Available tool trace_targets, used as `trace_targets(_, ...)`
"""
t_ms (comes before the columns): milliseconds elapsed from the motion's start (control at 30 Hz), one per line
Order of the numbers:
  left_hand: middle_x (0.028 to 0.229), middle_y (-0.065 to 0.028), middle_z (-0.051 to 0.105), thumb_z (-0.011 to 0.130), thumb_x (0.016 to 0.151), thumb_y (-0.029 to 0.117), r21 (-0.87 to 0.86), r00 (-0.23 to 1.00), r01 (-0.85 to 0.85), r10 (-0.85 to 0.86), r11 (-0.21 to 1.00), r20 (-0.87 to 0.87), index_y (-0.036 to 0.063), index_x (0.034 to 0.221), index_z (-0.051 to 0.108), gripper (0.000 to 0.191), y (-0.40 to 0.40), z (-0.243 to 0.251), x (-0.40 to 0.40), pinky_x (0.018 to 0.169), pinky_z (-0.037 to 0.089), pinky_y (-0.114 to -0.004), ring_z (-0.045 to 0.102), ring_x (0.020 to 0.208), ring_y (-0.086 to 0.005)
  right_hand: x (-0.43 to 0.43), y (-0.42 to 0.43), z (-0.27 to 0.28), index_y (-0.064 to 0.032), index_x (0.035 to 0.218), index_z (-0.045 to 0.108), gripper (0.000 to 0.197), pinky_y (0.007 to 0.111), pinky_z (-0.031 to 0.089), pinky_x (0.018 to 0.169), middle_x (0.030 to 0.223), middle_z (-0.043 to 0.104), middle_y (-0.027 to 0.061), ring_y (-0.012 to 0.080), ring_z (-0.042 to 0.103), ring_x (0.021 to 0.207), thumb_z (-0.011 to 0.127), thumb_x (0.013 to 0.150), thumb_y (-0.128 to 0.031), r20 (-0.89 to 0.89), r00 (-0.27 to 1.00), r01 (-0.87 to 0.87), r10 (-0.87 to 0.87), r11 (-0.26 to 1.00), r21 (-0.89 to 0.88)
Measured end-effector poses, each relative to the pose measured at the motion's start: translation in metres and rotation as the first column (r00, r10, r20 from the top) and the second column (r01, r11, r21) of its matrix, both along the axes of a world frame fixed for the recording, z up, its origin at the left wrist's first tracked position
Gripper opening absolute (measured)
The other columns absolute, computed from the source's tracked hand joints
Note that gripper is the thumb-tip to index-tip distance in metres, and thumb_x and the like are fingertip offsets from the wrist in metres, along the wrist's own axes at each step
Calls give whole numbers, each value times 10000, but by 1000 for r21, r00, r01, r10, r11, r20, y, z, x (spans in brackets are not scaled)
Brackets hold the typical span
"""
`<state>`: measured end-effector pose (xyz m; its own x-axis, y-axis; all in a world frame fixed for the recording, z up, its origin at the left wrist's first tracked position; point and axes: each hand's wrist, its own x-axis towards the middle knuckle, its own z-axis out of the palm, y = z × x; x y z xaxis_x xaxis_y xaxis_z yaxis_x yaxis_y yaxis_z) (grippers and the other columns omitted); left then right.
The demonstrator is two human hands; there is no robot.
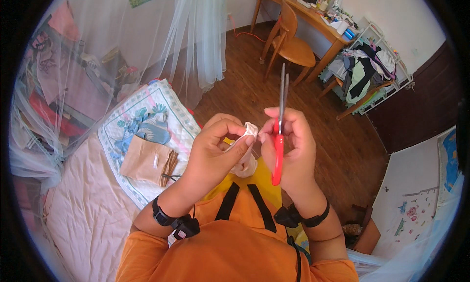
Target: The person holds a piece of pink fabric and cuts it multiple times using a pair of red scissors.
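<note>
Between the thumb and fingers of my left hand (216, 153) is a bunched piece of pale pink fabric (245, 167), its lower part hanging over my lap. My right hand (295, 149) holds red-handled scissors (279, 153) with the blades pointing up and slightly parted. The thumb and a finger of that same hand meet close to the fabric's edge, where they seem to pinch something thin, perhaps a thread, too small to tell. Both hands are close together above the yellow and orange cloth on my lap (270, 172).
To the left, a quilted mat (183, 124) on the bed (80, 205) bears blue patterned fabric (154, 129) and a brown paper bag (143, 159). Mosquito netting (198, 36) hangs beyond. Across the wooden floor stand a chair (293, 50), a cluttered desk (330, 34) and piled clothes (361, 72).
</note>
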<state>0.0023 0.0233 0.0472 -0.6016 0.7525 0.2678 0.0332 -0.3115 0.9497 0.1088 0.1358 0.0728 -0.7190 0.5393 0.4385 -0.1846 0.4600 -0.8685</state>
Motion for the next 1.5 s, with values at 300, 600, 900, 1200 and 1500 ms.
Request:
trace_targets(300, 901, -53, 617, 610, 878, 96, -99, 911, 283, -235, 954, 338, -3, 923, 551, 124, -4, -4, -14, 689, 473, -213, 575, 780, -72, -4, 21, -3, -30, 1135, 514, 388, 220, 440, 688, 833, 525, 18, 81, 515, 751, 584, 768, 74, 58, 990, -126, 128, 991, -39)
trace_targets(600, 855, -51, 620, 597, 896, 137, -15, 721, 322, -235, 947, 651, 8, 944, 559, 143, -3, -25, -21, 679, 487, -227, 604, 757, -102, 24, 33, -29, -34, 1121, 539, 401, 252, 454, 729, 847, 542, 40, 120, 557, 795, 598, 735, 59, 270, 950, -102, 153, 975, -195)
trace_targets(900, 867, -66, 630, 557, 913, 110, 70, 606, 327, -265, 943, 750, 3, 965, 565, 119, 3, -31, -22, 699, 505, -246, 616, 768, -124, 49, 24, -43, -32, 1100, 563, 436, 323, 492, 714, 929, 577, 133, 272, 601, 817, 616, 677, 58, 363, 930, -72, -56, 941, 329)
trace_targets(1200, 882, -57, 631, 551, 921, 129, 91, 626, 349, -304, 933, 718, 9, 976, 565, 133, 5, -28, -15, 692, 507, -245, 613, 765, -113, 44, 20, -41, -95, 1143, 560, 513, 366, 485, 646, 860, 557, 120, 299, 594, 775, 645, 654, 34, 322, 942, -59, -98, 894, 443)
trace_targets(1500, 888, -50, 625, 539, 925, 110, 91, 650, 360, -320, 928, 689, 13, 961, 559, 105, 5, -25, -12, 718, 500, -235, 605, 781, -104, 45, 18, -40, -110, 1154, 566, 534, 358, 477, 605, 815, 551, 111, 294, 588, 723, 660, 645, 20, 293, 948, -33, -122, 880, 473)
